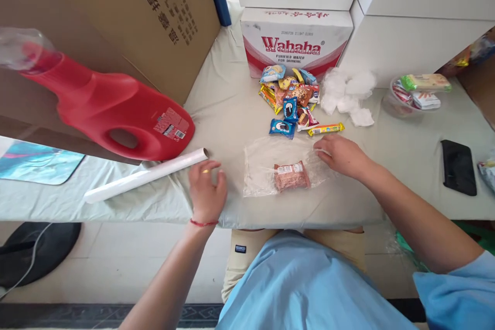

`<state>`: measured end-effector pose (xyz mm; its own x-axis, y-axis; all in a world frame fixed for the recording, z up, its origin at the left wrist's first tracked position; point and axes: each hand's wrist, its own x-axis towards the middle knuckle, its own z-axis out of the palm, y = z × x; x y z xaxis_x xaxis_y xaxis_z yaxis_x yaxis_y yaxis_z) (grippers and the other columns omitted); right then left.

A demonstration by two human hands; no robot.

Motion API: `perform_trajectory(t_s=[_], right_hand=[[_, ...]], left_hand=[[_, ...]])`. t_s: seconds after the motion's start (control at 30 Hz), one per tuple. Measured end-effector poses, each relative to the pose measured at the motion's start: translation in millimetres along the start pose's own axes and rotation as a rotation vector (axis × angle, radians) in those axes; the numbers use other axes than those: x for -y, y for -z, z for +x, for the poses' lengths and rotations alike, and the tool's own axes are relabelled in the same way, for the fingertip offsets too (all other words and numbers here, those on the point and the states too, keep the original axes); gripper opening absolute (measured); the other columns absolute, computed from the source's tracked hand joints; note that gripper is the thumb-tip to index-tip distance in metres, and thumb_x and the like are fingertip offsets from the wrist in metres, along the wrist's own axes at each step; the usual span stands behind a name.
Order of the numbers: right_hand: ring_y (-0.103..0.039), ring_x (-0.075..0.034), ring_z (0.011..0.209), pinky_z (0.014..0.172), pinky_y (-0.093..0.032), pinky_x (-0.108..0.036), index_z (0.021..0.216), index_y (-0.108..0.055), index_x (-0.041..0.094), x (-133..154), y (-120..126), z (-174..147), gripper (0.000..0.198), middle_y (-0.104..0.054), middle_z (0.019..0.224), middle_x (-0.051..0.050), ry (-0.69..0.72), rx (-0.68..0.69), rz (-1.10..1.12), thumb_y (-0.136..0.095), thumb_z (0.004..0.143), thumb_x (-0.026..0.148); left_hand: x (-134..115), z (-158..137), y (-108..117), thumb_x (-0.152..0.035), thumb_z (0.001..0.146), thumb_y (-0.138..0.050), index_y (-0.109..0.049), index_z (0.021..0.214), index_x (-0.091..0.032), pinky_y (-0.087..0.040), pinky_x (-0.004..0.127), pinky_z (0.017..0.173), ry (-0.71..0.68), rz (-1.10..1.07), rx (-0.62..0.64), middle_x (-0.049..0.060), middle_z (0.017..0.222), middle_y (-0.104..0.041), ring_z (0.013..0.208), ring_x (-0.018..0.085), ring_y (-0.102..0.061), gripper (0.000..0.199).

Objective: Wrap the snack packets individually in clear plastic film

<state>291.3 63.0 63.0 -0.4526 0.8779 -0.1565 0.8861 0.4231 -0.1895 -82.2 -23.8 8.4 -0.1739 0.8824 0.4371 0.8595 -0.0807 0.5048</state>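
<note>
A small reddish-brown snack packet (292, 176) lies on a sheet of clear plastic film (258, 167) spread on the table in front of me. My right hand (342, 155) is at the film's right edge, with thumb and fingers pinched on it. To the left, my left hand (208, 189) hovers near the end of a white roll of plastic wrap (147, 176). Its fingers are slightly bent and apart, and nothing is in them. Beyond the film sits a pile of wrapped snacks (292, 95), with a yellow stick-shaped packet (327, 129) just past my right hand.
Behind the snacks stands a Wahaba-style water carton (294, 44), with crumpled white wrapped bundles (346, 93) beside it. A clear bowl of packets (410, 105) and a black phone (459, 167) are on the right. A red detergent bottle (131, 108) leans at left before a large cardboard box (116, 15).
</note>
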Motion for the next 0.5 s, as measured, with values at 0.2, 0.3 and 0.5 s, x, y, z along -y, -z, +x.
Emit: perform_trajectory(t_s=[0.2,0.3,0.5], right_hand=[[-0.061,-0.029,0.117,0.097,-0.047,-0.039,0.125,-0.072,0.016,35,8,50,0.029,-0.071,0.123,-0.014,0.266,-0.034,0.053,-0.053,0.103,0.021],[-0.056,-0.033,0.123,0.101,-0.045,-0.041,0.138,-0.065,0.011,51,-9,79,0.041,-0.068,0.13,-0.018,0.294,0.005,-0.047,-0.061,0.099,0.021],[-0.058,-0.035,0.116,0.095,-0.043,-0.042,0.143,-0.062,0.01,50,-24,99,0.049,-0.072,0.124,-0.019,0.199,0.013,-0.051,-0.066,0.096,0.024]], left_hand=[[-71,-39,12,-0.017,0.098,-0.047,-0.072,0.116,-0.03,-0.054,0.046,0.09,-0.458,-0.127,0.218,0.007,0.108,-0.076,0.1,0.025,-0.069,0.034],[-103,-36,-14,-0.017,0.1,-0.042,-0.067,0.137,-0.029,-0.051,0.048,0.089,-0.467,-0.001,0.517,0.01,0.134,-0.073,0.104,0.027,-0.067,0.046],[-94,-20,-40,-0.03,0.106,-0.043,-0.07,0.132,-0.022,-0.052,0.049,0.089,-0.259,0.081,0.439,0.012,0.136,-0.073,0.108,0.03,-0.064,0.038]])
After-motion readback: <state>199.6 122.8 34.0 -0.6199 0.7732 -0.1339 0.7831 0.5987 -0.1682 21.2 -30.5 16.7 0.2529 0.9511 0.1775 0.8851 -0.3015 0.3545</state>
